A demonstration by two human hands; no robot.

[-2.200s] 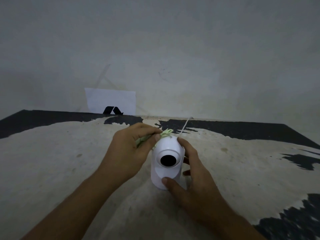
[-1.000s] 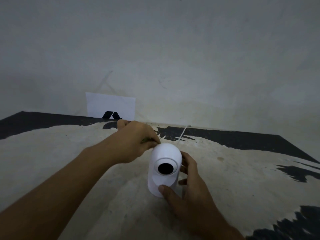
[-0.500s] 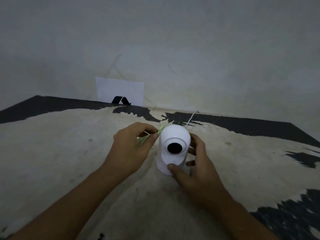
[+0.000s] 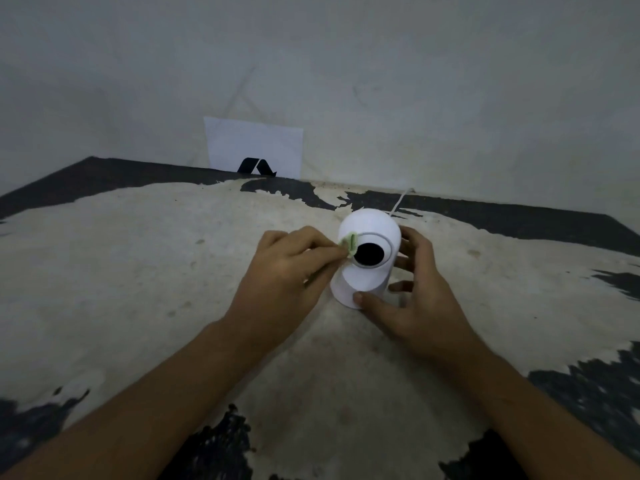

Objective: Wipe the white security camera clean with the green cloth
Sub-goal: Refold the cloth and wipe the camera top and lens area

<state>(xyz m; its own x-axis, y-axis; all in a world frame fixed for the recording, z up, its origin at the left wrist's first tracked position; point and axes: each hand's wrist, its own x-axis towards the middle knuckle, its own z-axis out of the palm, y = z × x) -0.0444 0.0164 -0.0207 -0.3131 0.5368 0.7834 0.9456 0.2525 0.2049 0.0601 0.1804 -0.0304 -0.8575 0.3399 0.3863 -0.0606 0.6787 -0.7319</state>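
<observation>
Wiping stage, cam front: green cloth (image 4: 349, 244), pinched in left hand (image 4: 291, 271), shifted from dome top to lens-ring edge of white security camera (image 4: 367, 258) upright on worn tabletop (image 4: 138, 258), w/ right hand (image 4: 415, 299) cupping base, so top likely done.

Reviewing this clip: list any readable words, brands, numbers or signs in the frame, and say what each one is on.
No words or numbers can be read anywhere in the frame.
White sheet of paper leaning on the wall: a black angular mark, like a folded arrow or chevron, at its lower edge; a sign only, no letters.
White security camera: no label or brand visible on the side facing us.
Green cloth: no print visible.
</observation>
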